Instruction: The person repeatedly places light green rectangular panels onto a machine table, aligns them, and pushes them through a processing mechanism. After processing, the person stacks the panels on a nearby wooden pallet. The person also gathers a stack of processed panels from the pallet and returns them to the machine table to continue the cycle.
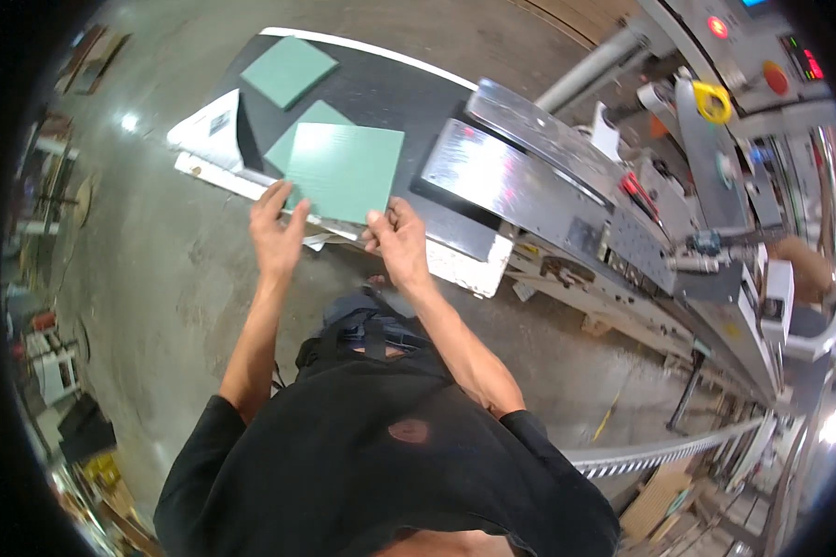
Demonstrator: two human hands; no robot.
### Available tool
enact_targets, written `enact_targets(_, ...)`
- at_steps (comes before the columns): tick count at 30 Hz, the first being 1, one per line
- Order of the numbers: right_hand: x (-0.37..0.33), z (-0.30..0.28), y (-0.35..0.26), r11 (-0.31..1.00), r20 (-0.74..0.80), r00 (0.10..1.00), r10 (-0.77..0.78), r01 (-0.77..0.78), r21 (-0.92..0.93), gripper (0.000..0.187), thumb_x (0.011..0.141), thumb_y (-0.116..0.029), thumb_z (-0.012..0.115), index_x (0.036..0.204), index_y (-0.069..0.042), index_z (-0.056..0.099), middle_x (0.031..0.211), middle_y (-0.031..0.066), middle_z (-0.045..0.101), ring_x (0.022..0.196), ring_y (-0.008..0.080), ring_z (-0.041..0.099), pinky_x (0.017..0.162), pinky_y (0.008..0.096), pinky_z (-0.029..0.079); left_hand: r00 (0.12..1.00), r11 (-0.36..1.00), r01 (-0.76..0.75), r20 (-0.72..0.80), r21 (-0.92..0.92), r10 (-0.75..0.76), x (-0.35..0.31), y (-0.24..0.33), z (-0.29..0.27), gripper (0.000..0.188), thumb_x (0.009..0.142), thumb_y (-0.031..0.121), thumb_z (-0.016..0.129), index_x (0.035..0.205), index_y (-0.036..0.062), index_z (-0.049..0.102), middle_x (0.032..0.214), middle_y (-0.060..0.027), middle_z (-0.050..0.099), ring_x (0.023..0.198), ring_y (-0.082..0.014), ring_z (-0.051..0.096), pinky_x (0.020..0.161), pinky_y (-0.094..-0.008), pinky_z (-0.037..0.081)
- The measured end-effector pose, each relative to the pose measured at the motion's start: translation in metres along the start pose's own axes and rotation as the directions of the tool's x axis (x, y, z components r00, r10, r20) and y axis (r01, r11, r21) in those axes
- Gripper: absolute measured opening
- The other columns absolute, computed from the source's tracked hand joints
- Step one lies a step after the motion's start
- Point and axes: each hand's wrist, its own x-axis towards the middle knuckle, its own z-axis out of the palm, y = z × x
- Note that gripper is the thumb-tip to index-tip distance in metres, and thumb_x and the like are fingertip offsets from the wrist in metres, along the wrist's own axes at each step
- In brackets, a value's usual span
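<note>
Item: square green panel (348, 169). Partly hidden: a second green panel (323, 115), mostly covered by the first; fingertips of both hands, obscured at the panel's edges. Not determinable: whether the panel touches the dark tabletop (381, 91). Appearance: flat, pale green, smooth, glossy highlight at upper left. Position: over the tabletop's near edge, directly beyond and between the hands; left hand (280, 230) gripping the near left corner, right hand (399, 239) pinching the near right corner.
</note>
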Motion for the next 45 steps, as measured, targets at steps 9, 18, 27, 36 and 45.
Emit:
enact_targets(9,-0.060,-0.101,-0.028,0.979,-0.363,0.931,-0.031,0.102,0.176,0.029,0.093,-0.015,0.065,0.116,0.002,0.060,0.084,0.0024,0.063,0.065,0.0090,0.058,0.055,0.0226,0.048,0.881,0.892,-0.408,0.174,-0.195,0.441,-0.019,0.094,0.054,0.046,0.075,0.010,0.081,0.118,0.0023,0.065,0.132,-0.0186,0.055,0.111,-0.0340,0.053,0.092,-0.0419,0.047)
enact_targets(18,-0.057,-0.163,-0.030,0.807,-0.553,0.833,-0.007,0.332,0.489,0.019,0.095,-0.008,0.061,0.109,0.004,0.060,0.094,0.0105,0.064,0.082,0.0213,0.067,0.072,0.0323,0.058,0.774,0.802,-0.556,0.214,-0.219,0.595,-0.012,0.125,0.125,0.045,0.071,0.006,0.080,0.113,0.0024,0.064,0.119,-0.0166,0.060,0.104,-0.0359,0.054,0.088,-0.0435,0.048)
enact_targets(27,-0.077,-0.108,-0.015,0.940,-0.609,0.788,-0.092,0.270,0.208,0.052,0.092,-0.014,0.067,0.137,0.005,0.048,0.128,0.0181,0.059,0.099,0.0208,0.065,0.083,0.0322,0.058,0.711,0.744,-0.664,0.247,-0.072,0.658,0.003,0.112,0.147,0.037,0.077,0.015,0.078,0.111,0.0036,0.070,0.123,-0.0168,0.065,0.115,-0.0374,0.056,0.098,-0.0462,0.044)
enact_targets(36,-0.046,-0.099,-0.015,0.891,-0.644,0.751,-0.143,0.381,0.247,0.071,0.090,-0.011,0.062,0.150,0.006,0.028,0.137,0.0168,0.046,0.099,0.0155,0.053,0.081,0.0282,0.049,0.656,0.708,-0.698,0.304,-0.104,0.691,0.006,0.112,0.157,0.037,0.084,0.016,0.074,0.117,0.0021,0.068,0.130,-0.0152,0.063,0.128,-0.0334,0.052,0.105,-0.0465,0.036)
enact_targets(45,-0.051,-0.087,-0.035,0.876,-0.645,0.758,-0.098,0.373,0.306,0.054,0.089,-0.006,0.059,0.139,0.005,0.043,0.077,-0.0029,0.049,0.071,0.0064,0.046,0.063,0.0217,0.041,0.626,0.692,-0.717,0.359,-0.085,0.692,0.012,0.100,0.151,0.038,0.089,0.021,0.069,0.122,0.0022,0.066,0.135,-0.0155,0.060,0.132,-0.0322,0.049,0.109,-0.0450,0.033)
